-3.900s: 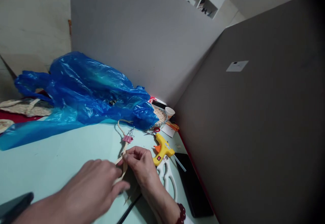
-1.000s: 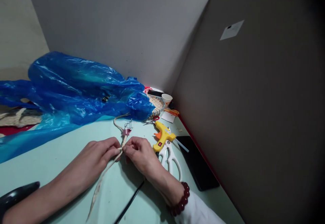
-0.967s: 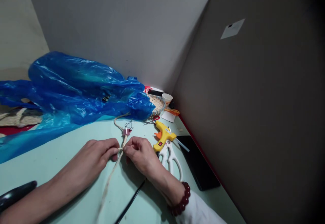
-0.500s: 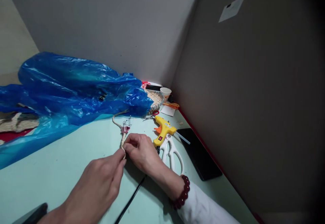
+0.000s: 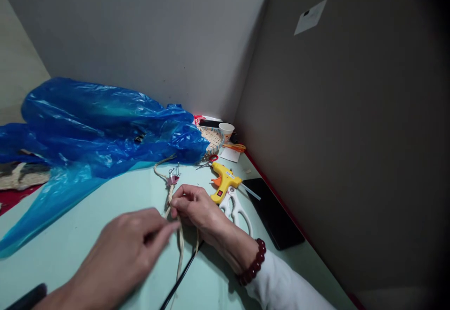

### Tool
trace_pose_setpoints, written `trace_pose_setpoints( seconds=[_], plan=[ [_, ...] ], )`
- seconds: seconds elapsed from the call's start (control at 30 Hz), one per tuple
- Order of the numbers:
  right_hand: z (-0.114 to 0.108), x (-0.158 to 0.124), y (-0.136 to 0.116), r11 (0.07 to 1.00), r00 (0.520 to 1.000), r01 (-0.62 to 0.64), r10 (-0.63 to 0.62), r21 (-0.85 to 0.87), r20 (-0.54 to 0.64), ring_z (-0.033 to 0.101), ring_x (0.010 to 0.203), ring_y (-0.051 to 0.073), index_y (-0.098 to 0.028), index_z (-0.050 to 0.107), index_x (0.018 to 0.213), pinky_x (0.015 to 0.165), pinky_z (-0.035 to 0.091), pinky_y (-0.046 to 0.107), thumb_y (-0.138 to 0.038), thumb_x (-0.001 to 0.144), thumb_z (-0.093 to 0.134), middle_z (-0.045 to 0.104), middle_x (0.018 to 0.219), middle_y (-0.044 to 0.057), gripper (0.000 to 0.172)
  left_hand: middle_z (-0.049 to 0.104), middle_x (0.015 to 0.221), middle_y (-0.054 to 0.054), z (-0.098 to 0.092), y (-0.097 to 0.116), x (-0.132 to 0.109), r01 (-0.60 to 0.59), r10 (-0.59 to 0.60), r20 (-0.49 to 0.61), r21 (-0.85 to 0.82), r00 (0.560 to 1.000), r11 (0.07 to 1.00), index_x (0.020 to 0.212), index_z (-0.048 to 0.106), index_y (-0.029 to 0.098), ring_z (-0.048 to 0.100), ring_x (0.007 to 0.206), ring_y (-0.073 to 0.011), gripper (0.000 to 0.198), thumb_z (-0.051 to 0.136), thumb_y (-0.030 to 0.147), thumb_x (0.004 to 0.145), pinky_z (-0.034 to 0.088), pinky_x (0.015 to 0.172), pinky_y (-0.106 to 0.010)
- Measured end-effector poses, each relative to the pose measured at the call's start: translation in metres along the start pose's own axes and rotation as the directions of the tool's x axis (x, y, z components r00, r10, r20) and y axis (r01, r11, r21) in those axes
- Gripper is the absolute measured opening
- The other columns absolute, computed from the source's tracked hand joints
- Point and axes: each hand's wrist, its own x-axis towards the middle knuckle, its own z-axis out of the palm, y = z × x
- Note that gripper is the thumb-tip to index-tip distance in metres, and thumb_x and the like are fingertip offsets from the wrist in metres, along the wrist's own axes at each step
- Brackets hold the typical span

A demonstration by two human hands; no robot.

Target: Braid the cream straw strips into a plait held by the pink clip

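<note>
A cream braided cord [image 5: 170, 192] runs from a pink binder clip [image 5: 172, 180] toward me. Just below the clip, my right hand [image 5: 195, 209] pinches this cord between thumb and fingertips. Loose strands [image 5: 180, 246] hang from the pinch over the table. My left hand [image 5: 123, 249], smeared by motion, is beside the strands on the left with its thumb pointing at them. Whether its fingers grip a strand cannot be made out. A dark red bead bracelet [image 5: 255, 263] circles my right wrist.
Right of my hands lie a yellow glue gun [image 5: 225, 181], white-handled pliers [image 5: 237, 209] and a black tablet-like slab [image 5: 277, 216]. Blue plastic sheeting [image 5: 105, 117] spreads across the back left. Behind are a woven basket [image 5: 213, 139], a paper cup [image 5: 227, 129] and red-handled scissors [image 5: 213, 158].
My left hand has moved down and left, away from the right fingertips. Loose strands now show below the right hand, which keeps its pinch. The view has shifted slightly.
</note>
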Motion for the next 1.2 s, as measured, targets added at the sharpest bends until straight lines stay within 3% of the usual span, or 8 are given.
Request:
trace_pose_setpoints(
  seconds=[0.07, 0.13, 0.27, 0.43, 0.63, 0.8, 0.93, 1.2],
  plan=[
    [0.002, -0.001, -0.001, 1.0, 1.0, -0.003, 0.004, 0.01, -0.015, 0.027, 0.044, 0.007, -0.018, 0.053, 0.07, 0.045, 0.022, 0.02, -0.006, 0.083, 0.054, 0.055, 0.056, -0.005, 0.018, 0.075, 0.074, -0.005, -0.009, -0.008, 0.01, 0.166, -0.184, -0.058, -0.237, 0.981, 0.957, 0.07, 0.069, 0.023, 0.067, 0.068, -0.0225, 0.038, 0.056, 0.056, 0.083, 0.044, 0.062, -0.031],
    [0.004, -0.002, 0.0, 1.0, 1.0, -0.003, 0.003, 0.001, -0.021, 0.027, 0.044, 0.007, -0.019, 0.052, 0.072, 0.045, 0.02, 0.021, -0.005, 0.084, 0.052, 0.056, 0.058, -0.005, 0.018, 0.062, 0.053, 0.003, -0.008, -0.016, 0.02, 0.335, -0.316, 0.12, -0.453, 0.941, 0.826, 0.092, 0.069, 0.023, 0.047, 0.04, -0.014, 0.042, 0.063, 0.062, 0.077, 0.031, 0.043, -0.026],
    [0.004, -0.003, 0.003, 0.995, 1.0, 0.015, -0.015, -0.096, -0.001, 0.034, 0.046, 0.008, -0.02, 0.048, 0.078, 0.048, 0.027, 0.02, -0.004, 0.089, 0.047, 0.054, 0.056, -0.007, 0.02, 0.048, 0.05, 0.008, 0.005, -0.023, 0.029, 0.441, -0.261, 0.368, -0.589, 0.893, 0.677, 0.076, 0.06, 0.021, 0.025, 0.034, -0.0052, 0.043, 0.063, 0.064, 0.076, 0.015, 0.035, -0.02],
    [-0.001, -0.007, 0.001, 0.923, 0.995, 0.1, -0.101, -0.371, 0.017, 0.054, 0.064, 0.012, -0.019, 0.055, 0.081, 0.063, 0.038, 0.022, -0.004, 0.091, 0.052, 0.065, 0.065, -0.002, 0.018, 0.035, 0.051, 0.013, 0.007, -0.022, 0.027, 0.466, -0.258, 0.393, -0.65, 0.882, 0.6, 0.073, 0.062, 0.018, 0.013, 0.042, -0.0027, 0.039, 0.071, 0.056, 0.076, 0.009, 0.038, -0.016],
    [0.001, -0.022, -0.011, 0.698, 0.983, 0.12, -0.184, -0.706, -0.015, 0.062, 0.078, 0.022, -0.015, 0.066, 0.083, 0.065, 0.03, 0.03, -0.011, 0.092, 0.058, 0.075, 0.081, 0.012, 0.013, 0.032, 0.043, 0.015, 0.011, -0.024, 0.029, 0.433, -0.288, 0.325, -0.631, 0.901, 0.644, 0.065, 0.059, 0.02, 0.017, 0.036, -0.0035, 0.039, 0.075, 0.055, 0.068, 0.01, 0.035, -0.018],
    [0.005, -0.032, -0.011, 0.288, 0.958, 0.111, -0.286, -0.951, 0.025, 0.061, 0.063, 0.022, -0.016, 0.073, 0.095, 0.057, 0.019, 0.035, -0.017, 0.096, 0.054, 0.075, 0.08, 0.011, 0.019, 0.034, 0.047, 0.013, 0.014, -0.024, 0.03, 0.426, -0.323, 0.279, -0.62, 0.904, 0.659, 0.058, 0.049, 0.023, 0.022, 0.04, -0.0051, 0.04, 0.078, 0.05, 0.061, 0.013, 0.036, -0.018],
    [0.009, -0.041, -0.003, 0.092, 0.872, 0.219, -0.465, -0.971, 0.153, 0.065, 0.074, 0.022, -0.017, 0.07, 0.086, 0.058, 0.027, 0.035, -0.012, 0.091, 0.057, 0.071, 0.08, 0.007, 0.014, 0.032, 0.048, 0.013, 0.013, -0.021, 0.029, 0.437, -0.34, 0.276, -0.622, 0.899, 0.65, 0.055, 0.044, 0.023, 0.021, 0.041, -0.0051, 0.042, 0.078, 0.047, 0.06, 0.012, 0.037, -0.019],
    [0.034, -0.051, 0.031, -0.335, 0.567, 0.365, -0.66, -0.869, 0.493, 0.06, 0.064, 0.025, -0.008, 0.067, 0.086, 0.047, 0.04, 0.033, 0.0, 0.076, 0.057, 0.066, 0.074, 0.011, 0.016, 0.027, 0.046, 0.016, 0.01, -0.021, 0.028, 0.514, -0.291, 0.424, -0.709, 0.858, 0.483, 0.06, 0.043, 0.024, 0.009, 0.04, -0.0028, 0.043, 0.076, 0.052, 0.065, 0.004, 0.038, -0.02]
  ],
)
